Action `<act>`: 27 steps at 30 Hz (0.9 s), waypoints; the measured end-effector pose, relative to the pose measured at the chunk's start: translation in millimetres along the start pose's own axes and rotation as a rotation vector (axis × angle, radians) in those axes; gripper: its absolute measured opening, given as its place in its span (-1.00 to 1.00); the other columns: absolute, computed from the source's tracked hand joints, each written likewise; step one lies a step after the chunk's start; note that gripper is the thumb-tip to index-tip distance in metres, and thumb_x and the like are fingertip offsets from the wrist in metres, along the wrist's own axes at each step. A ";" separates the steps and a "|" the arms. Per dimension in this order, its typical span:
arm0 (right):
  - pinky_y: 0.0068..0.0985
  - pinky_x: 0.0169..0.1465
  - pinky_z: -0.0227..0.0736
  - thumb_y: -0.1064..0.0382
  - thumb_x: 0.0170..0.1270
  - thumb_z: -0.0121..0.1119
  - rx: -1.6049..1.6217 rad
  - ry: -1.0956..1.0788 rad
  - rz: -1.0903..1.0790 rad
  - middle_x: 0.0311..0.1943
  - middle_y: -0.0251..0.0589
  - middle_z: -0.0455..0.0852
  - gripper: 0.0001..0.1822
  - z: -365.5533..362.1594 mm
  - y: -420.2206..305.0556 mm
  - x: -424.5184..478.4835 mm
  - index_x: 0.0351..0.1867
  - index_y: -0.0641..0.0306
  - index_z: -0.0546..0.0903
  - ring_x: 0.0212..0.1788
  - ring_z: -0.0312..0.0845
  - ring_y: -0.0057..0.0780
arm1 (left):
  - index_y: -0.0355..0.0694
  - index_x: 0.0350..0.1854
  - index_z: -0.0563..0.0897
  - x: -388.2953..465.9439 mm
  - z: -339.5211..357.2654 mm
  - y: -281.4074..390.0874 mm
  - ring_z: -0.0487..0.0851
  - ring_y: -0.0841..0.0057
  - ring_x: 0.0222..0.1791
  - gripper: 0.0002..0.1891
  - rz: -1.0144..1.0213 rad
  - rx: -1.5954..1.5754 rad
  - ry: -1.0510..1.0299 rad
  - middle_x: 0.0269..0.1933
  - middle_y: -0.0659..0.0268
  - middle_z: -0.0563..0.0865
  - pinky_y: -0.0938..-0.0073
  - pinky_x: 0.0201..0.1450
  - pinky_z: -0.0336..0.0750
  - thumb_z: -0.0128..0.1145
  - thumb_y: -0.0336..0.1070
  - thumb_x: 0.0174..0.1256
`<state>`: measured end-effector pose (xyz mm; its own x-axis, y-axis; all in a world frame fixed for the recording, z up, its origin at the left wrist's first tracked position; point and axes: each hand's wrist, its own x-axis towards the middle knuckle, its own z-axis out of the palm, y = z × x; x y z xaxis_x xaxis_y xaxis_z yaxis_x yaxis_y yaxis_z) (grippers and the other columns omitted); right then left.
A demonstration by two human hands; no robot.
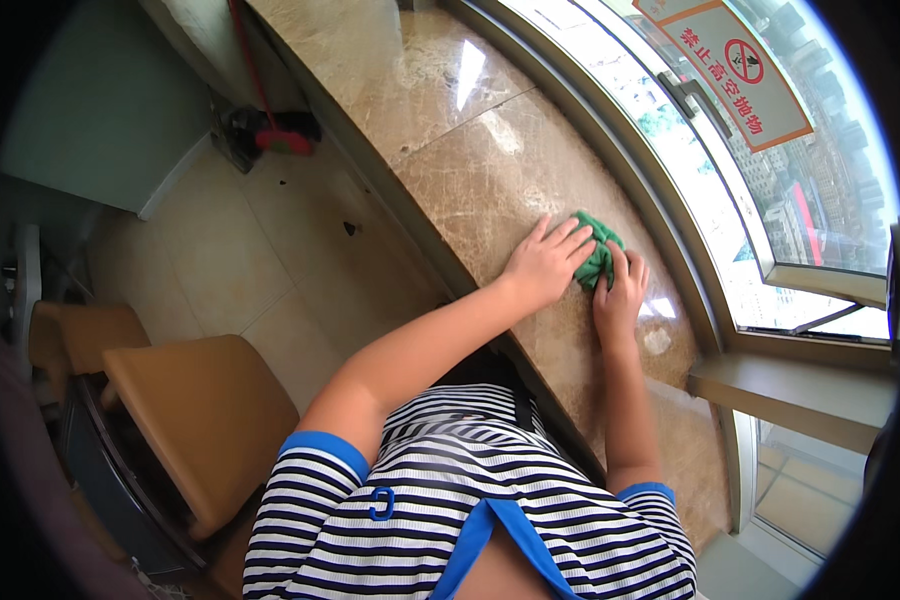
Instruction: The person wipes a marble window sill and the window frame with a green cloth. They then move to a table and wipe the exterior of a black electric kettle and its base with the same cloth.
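A bunched green cloth lies on the glossy brown marble windowsill. My left hand is palm down with fingers spread; some fingertips rest over the cloth's left side, and the thumb is hidden. Whether that hand grips the cloth is not visible. From the right, my right hand holds the cloth with curled fingers, its thumb against the lower edge. Both hands are close together over the sill.
Along the sill's far side runs a metal window frame; an opened window sash bears a sign with writing. A tan chair stands on the tiled floor at left. Farther back is a red broom. A ledge adjoins at right.
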<state>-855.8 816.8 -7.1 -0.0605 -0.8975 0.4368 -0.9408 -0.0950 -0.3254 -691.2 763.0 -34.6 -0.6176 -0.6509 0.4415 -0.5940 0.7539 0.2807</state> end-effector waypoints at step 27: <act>-0.15 0.12 0.41 0.42 0.01 0.28 0.071 -0.052 -0.116 0.03 0.00 0.54 -0.40 80.0 -122.3 80.6 0.20 0.09 0.57 0.03 0.47 0.01 | -0.08 0.30 0.56 -14.0 -86.4 -166.1 0.36 0.36 0.48 -0.49 -0.020 -0.052 -0.100 0.41 0.32 0.50 -0.08 0.54 0.06 0.06 -0.41 0.24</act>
<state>-718.9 721.6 0.8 0.0665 -0.8995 0.4318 -0.9145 -0.2280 -0.3341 -539.3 654.5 -13.8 -0.6555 -0.6698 0.3489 -0.5809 0.7424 0.3337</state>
